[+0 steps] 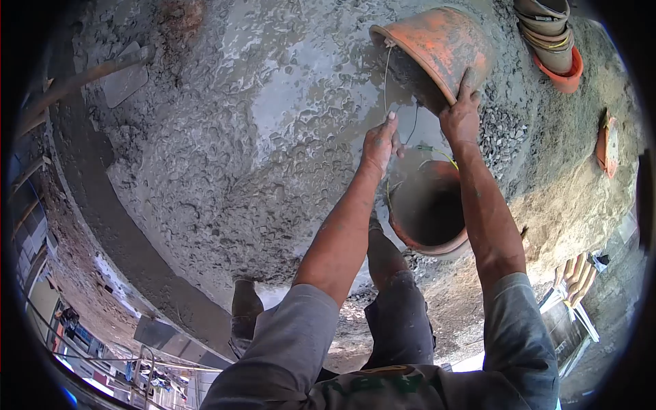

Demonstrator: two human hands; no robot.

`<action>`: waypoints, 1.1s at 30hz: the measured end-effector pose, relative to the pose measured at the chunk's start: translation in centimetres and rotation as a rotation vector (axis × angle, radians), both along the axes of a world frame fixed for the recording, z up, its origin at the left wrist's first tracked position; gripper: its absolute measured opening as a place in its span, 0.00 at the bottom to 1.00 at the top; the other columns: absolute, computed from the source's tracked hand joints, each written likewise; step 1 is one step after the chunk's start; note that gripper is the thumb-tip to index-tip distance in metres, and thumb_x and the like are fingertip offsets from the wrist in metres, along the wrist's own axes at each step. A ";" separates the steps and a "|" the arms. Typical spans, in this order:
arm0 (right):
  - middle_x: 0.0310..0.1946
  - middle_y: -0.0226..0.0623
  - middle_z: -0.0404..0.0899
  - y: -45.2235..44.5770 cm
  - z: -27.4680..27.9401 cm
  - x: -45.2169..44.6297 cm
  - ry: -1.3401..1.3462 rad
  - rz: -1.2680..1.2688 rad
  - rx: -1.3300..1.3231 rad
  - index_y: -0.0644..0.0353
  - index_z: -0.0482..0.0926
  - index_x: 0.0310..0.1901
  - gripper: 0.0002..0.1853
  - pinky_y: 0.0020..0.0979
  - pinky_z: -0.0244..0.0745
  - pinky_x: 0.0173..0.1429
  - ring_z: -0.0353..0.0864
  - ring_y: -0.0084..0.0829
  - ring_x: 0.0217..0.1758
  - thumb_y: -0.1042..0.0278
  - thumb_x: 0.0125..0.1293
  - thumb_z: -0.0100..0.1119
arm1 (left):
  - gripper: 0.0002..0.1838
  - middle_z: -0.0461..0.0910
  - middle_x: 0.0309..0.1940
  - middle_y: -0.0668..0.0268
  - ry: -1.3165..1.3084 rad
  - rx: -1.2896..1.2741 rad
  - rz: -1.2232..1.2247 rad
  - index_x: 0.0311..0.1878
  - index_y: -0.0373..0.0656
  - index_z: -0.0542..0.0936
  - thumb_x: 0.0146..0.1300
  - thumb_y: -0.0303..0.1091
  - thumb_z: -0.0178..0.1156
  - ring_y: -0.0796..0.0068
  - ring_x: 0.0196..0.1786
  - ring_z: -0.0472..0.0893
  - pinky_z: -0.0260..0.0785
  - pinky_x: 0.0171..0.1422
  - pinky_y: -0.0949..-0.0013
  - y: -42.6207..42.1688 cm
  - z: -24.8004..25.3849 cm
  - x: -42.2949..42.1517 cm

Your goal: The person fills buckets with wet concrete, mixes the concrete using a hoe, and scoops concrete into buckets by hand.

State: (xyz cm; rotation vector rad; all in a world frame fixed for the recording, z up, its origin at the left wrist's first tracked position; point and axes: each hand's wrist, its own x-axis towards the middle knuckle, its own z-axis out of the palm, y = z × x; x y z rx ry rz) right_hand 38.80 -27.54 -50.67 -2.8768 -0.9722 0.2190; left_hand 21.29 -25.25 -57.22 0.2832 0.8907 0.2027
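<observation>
A cement-smeared orange bucket is tipped over on its side at the upper right of the head view, its mouth facing down and to the left. My left hand is closed on the thin wire handle of this bucket. With its fingers on the outer wall, my right hand grips the lower rim. Grey wet concrete spreads beneath the bucket mouth. A second bucket stands just below my hands, between my forearms, its inside dark and grey.
Stacked buckets stand at the upper right. Gravel lies beside my right hand. A wooden-handled tool rests at the left, near a smooth curved concrete strip. An orange piece lies at the far right.
</observation>
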 end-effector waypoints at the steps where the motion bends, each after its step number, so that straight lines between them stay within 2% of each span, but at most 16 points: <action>1: 0.59 0.69 0.58 -1.1 -1.0 0.1 -0.041 0.062 0.009 0.47 0.42 0.73 0.47 0.46 0.74 0.52 0.72 0.65 0.51 0.78 0.52 0.52 | 0.22 0.70 0.21 0.71 -0.014 -0.014 0.080 0.25 0.45 0.74 0.61 0.55 0.59 0.75 0.27 0.73 0.69 0.39 0.69 -0.7 -1.5 -0.8; 2: 0.58 0.68 0.60 -2.7 -1.1 -0.2 -0.043 0.125 0.011 0.46 0.41 0.73 0.48 0.46 0.74 0.52 0.73 0.64 0.50 0.80 0.51 0.52 | 0.22 0.70 0.21 0.71 0.034 0.018 0.037 0.26 0.44 0.75 0.61 0.55 0.59 0.76 0.28 0.73 0.68 0.39 0.69 -2.0 -2.8 -2.8; 4: 0.56 0.68 0.65 -5.7 -1.3 -1.6 0.200 0.191 -0.006 0.57 0.44 0.72 0.47 0.46 0.70 0.57 0.67 0.64 0.56 0.84 0.48 0.50 | 0.22 0.71 0.21 0.71 0.104 0.096 -0.042 0.27 0.43 0.77 0.61 0.54 0.59 0.77 0.29 0.73 0.67 0.39 0.69 -5.0 -4.4 -7.5; 7: 0.52 0.65 0.68 -6.7 -3.5 -9.8 0.124 0.297 -0.021 0.63 0.42 0.71 0.48 0.45 0.70 0.55 0.69 0.61 0.54 0.86 0.46 0.49 | 0.18 0.76 0.24 0.70 0.121 0.055 0.041 0.29 0.41 0.80 0.60 0.48 0.61 0.78 0.32 0.74 0.66 0.41 0.71 -8.1 -5.4 -15.5; 10: 0.52 0.65 0.70 -8.2 -5.1 -17.3 0.221 0.305 -0.062 0.61 0.40 0.72 0.47 0.44 0.71 0.53 0.70 0.62 0.52 0.85 0.49 0.50 | 0.14 0.79 0.26 0.69 0.127 0.168 -0.025 0.30 0.38 0.82 0.58 0.41 0.62 0.77 0.34 0.76 0.67 0.45 0.70 -8.8 -4.0 -26.3; 14: 0.47 0.60 0.73 -8.7 -5.4 -29.6 0.386 0.305 -0.136 0.55 0.40 0.72 0.47 0.48 0.72 0.49 0.73 0.61 0.47 0.83 0.51 0.49 | 0.10 0.79 0.27 0.71 0.160 -0.033 0.178 0.32 0.35 0.81 0.57 0.34 0.63 0.79 0.34 0.76 0.67 0.44 0.70 -10.5 0.9 -40.4; 16: 0.44 0.62 0.73 -8.3 -5.3 -36.5 0.490 0.322 -0.179 0.56 0.40 0.72 0.47 0.48 0.72 0.48 0.73 0.62 0.46 0.82 0.50 0.50 | 0.08 0.72 0.21 0.65 0.266 0.155 0.169 0.30 0.37 0.79 0.60 0.32 0.60 0.74 0.26 0.71 0.62 0.33 0.69 -9.0 4.6 -46.8; 17: 0.43 0.66 0.72 -8.5 -5.1 -40.6 0.489 0.358 -0.053 0.70 0.52 0.66 0.39 0.48 0.73 0.45 0.72 0.65 0.44 0.81 0.49 0.50 | 0.08 0.69 0.19 0.61 0.326 0.257 0.160 0.28 0.37 0.77 0.62 0.31 0.59 0.72 0.22 0.68 0.60 0.27 0.68 -8.2 6.7 -49.8; 20: 0.44 0.68 0.72 -8.6 -3.1 -50.9 0.640 0.249 -0.016 0.67 0.40 0.70 0.47 0.48 0.72 0.50 0.70 0.67 0.48 0.82 0.46 0.50 | 0.04 0.68 0.19 0.61 0.625 1.162 -0.216 0.31 0.41 0.79 0.61 0.29 0.60 0.67 0.22 0.70 0.61 0.26 0.66 -4.8 12.3 -55.9; 22: 0.43 0.62 0.75 -7.2 -1.3 -55.3 0.757 0.141 -0.113 0.67 0.42 0.70 0.47 0.45 0.74 0.48 0.75 0.62 0.49 0.80 0.48 0.54 | 0.02 0.68 0.19 0.62 0.690 1.069 -0.344 0.34 0.44 0.80 0.62 0.28 0.59 0.62 0.22 0.72 0.64 0.25 0.60 -1.9 17.6 -57.5; 24: 0.42 0.55 0.77 -7.4 -1.7 -57.5 0.904 0.076 0.076 0.68 0.50 0.68 0.42 0.41 0.76 0.46 0.78 0.54 0.47 0.79 0.50 0.56 | 0.02 0.69 0.20 0.63 0.737 0.899 -0.408 0.34 0.45 0.80 0.62 0.28 0.58 0.62 0.23 0.74 0.65 0.26 0.58 0.5 22.3 -56.9; 25: 0.42 0.51 0.79 -7.4 -2.5 -57.7 0.977 0.046 0.169 0.68 0.55 0.67 0.39 0.39 0.77 0.45 0.80 0.49 0.46 0.78 0.50 0.57 | 0.17 0.75 0.22 0.59 0.766 0.765 -0.398 0.32 0.38 0.75 0.63 0.45 0.59 0.57 0.27 0.77 0.67 0.33 0.58 1.2 24.1 -55.3; 27: 0.39 0.52 0.80 -6.2 -2.4 -54.6 1.427 -0.297 0.000 0.68 0.64 0.61 0.32 0.39 0.77 0.39 0.82 0.47 0.38 0.76 0.51 0.57 | 0.20 0.74 0.22 0.59 0.759 0.831 -0.370 0.41 0.37 0.73 0.62 0.47 0.59 0.58 0.27 0.77 0.68 0.34 0.58 2.5 26.0 -51.2; 28: 0.38 0.52 0.80 -4.9 -3.1 -52.4 1.632 -0.465 -0.103 0.68 0.68 0.58 0.29 0.39 0.78 0.36 0.83 0.45 0.35 0.75 0.51 0.57 | 0.20 0.75 0.23 0.58 0.791 0.881 -0.362 0.44 0.38 0.71 0.62 0.47 0.59 0.56 0.28 0.77 0.68 0.35 0.57 3.0 26.2 -49.1; 31: 0.36 0.46 0.80 -4.1 -8.3 -48.0 1.880 -0.502 0.016 0.71 0.76 0.44 0.15 0.35 0.79 0.33 0.83 0.35 0.33 0.74 0.54 0.57 | 0.22 0.76 0.26 0.57 0.658 0.846 -0.328 0.50 0.39 0.68 0.62 0.45 0.59 0.55 0.30 0.78 0.69 0.37 0.57 2.4 23.0 -43.4; 33: 0.36 0.47 0.79 -2.2 -8.5 -46.3 1.693 -0.466 -0.140 0.74 0.76 0.42 0.15 0.35 0.80 0.34 0.83 0.36 0.32 0.74 0.54 0.58 | 0.20 0.77 0.26 0.59 0.556 0.928 -0.288 0.46 0.38 0.71 0.62 0.45 0.59 0.60 0.29 0.78 0.69 0.37 0.60 0.5 18.9 -41.3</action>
